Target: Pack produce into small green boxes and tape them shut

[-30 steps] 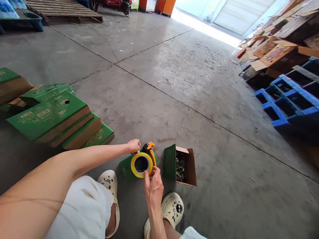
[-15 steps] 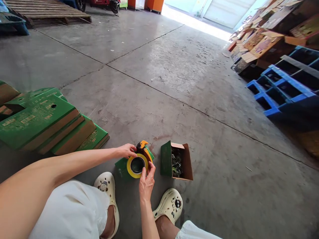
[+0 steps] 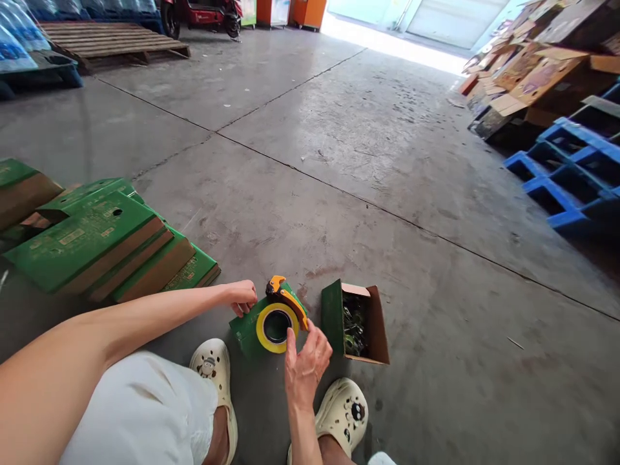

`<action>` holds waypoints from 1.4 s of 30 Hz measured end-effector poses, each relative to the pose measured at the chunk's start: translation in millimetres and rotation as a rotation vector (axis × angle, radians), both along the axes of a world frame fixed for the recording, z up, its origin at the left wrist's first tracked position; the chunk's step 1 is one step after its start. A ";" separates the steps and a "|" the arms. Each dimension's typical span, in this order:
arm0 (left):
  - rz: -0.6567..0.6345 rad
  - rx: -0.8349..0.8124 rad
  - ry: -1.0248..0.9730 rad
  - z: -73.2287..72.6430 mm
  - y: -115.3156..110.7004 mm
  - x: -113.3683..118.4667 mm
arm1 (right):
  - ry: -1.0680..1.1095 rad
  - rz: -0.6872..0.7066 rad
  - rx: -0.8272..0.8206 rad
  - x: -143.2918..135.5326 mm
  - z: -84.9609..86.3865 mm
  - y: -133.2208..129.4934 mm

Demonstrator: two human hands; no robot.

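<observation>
A tape dispenser [image 3: 290,303] with an orange and black frame lies on a small green box [image 3: 246,332] on the floor between my feet. Its large roll of yellow tape [image 3: 261,330] faces up. My left hand [image 3: 243,296] is at the upper left edge of that box, apart from the dispenser, fingers curled in; whatever they hold is hidden. Beside the roll's right side, my right hand [image 3: 308,363] has thumb and fingers spread, the fingertips close to the orange frame. Whether they touch it is hard to tell.
An open green carton [image 3: 334,320] with dark wrapped items stands to the right. Flattened green cartons [image 3: 92,239] are stacked at left. Blue pallets [image 3: 571,168] and piled cardboard boxes [image 3: 547,77] line the right side; a wooden pallet [image 3: 111,40] lies far left.
My left hand has left the tape roll and moved left to the box edge, its fingers curling. The right hand has loosened from the roll and shifted right. The view has tilted slightly.
</observation>
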State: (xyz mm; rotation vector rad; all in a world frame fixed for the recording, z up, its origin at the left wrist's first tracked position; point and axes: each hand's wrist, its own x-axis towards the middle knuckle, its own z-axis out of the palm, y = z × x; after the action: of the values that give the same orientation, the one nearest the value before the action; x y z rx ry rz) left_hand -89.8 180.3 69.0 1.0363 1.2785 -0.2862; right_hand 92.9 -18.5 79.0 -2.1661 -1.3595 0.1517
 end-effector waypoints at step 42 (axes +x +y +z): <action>0.275 -0.117 -0.570 163.3 -138.9 74.7 | 0.265 0.521 -0.111 109.6 213.5 -46.5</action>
State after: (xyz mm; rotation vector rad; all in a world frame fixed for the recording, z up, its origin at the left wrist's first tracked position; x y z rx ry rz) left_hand -15.0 41.4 232.3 0.7542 0.8565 0.1402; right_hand 202.5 -65.0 292.5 -1.7485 -1.7521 0.6996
